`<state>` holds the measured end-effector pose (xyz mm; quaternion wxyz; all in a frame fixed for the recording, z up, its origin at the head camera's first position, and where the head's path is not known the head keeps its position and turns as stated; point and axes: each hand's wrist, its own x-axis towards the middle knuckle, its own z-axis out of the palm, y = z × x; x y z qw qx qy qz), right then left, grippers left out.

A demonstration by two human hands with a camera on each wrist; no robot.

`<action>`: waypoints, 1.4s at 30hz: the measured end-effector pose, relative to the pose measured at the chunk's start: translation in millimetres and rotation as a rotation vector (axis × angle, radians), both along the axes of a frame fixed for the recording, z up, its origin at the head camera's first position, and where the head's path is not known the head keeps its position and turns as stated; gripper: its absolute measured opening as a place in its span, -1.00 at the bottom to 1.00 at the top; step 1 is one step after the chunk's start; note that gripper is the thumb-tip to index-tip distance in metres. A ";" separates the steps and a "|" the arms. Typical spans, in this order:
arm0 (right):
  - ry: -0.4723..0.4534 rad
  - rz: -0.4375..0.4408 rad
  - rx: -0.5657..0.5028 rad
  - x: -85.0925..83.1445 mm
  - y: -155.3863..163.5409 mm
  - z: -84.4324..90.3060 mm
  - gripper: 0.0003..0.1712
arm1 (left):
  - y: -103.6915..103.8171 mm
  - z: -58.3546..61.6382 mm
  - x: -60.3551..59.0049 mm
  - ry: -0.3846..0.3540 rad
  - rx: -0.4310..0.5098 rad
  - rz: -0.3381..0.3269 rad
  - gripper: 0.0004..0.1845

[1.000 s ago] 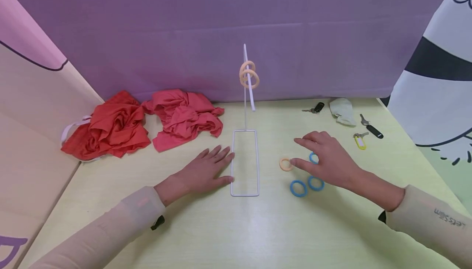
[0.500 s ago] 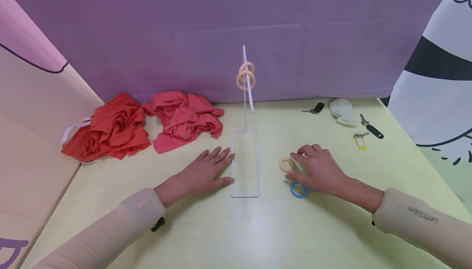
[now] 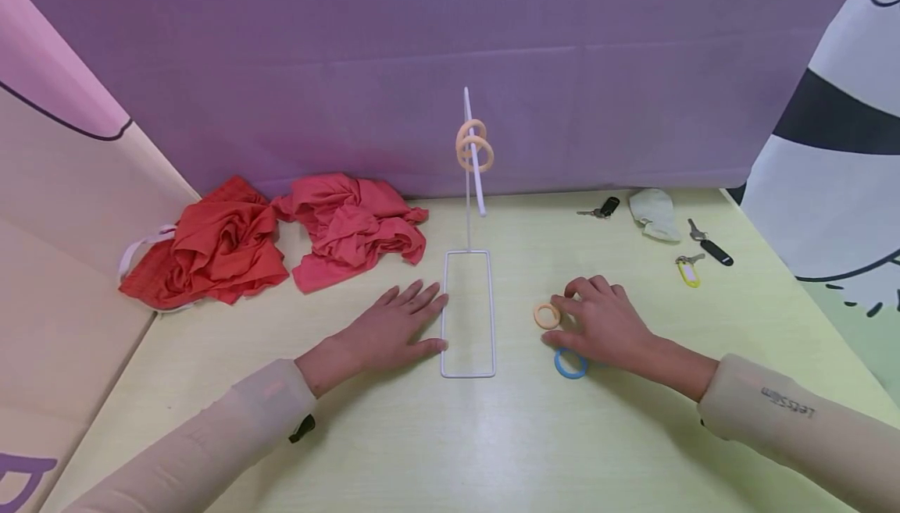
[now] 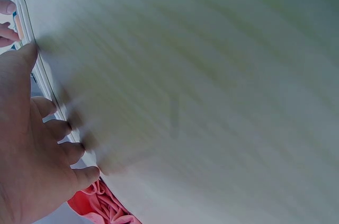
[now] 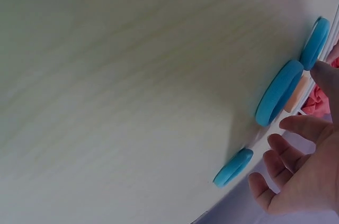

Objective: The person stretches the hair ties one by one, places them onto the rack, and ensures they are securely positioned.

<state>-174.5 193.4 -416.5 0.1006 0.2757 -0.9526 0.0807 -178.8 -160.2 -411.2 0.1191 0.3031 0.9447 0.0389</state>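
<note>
In the head view, my left hand (image 3: 390, 329) lies with its fingers straight, their tips touching the left side of the base of a white wire stand (image 3: 492, 318). Two pale orange rings (image 3: 490, 158) hang on the stand's upper arm. Above the table to the right, my right hand (image 3: 608, 325) is bent with thumb and forefinger apart, close beside a pale orange ring (image 3: 537, 316) lying there. A blue ring (image 3: 571, 376) sits just below the thumb. The right wrist view shows more blue rings (image 5: 233, 167) under this hand, mostly hidden in the head view.
A red cloth (image 3: 225, 240) and a pink cloth (image 3: 351, 224) lie crumpled at the back left. Keys with a black tag (image 3: 716, 253), keys with a yellow tag (image 3: 689, 272), another black-tagged key (image 3: 608, 206) and a whitish cloth item (image 3: 654, 212) are at the back right.
My right hand has come lower and slightly left, nearer the loose orange ring, and now covers two of the blue rings. The left hand has stayed put. The hanging rings sway slightly.
</note>
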 end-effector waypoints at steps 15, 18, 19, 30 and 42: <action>0.044 0.003 -0.012 -5.1 -2.9 -5.7 -0.46 | -0.3 0.2 0.0 0.000 -0.005 -0.001 -0.13; 0.058 0.013 -0.017 -5.1 -3.1 -5.9 -0.52 | -0.2 0.0 -0.1 -0.003 -0.005 0.001 -0.13; 0.059 0.018 -0.021 -5.1 -3.3 -5.8 -0.54 | -0.1 -0.2 -0.1 -0.005 -0.006 0.001 -0.13; 0.019 0.053 -0.059 -5.9 -6.4 -6.3 -0.66 | -0.3 -2.0 -1.0 -0.002 -0.016 0.000 -0.13; 0.018 0.051 -0.084 -5.9 -10.3 -5.3 -0.72 | -0.2 -2.4 -2.2 -0.009 -0.017 0.006 -0.12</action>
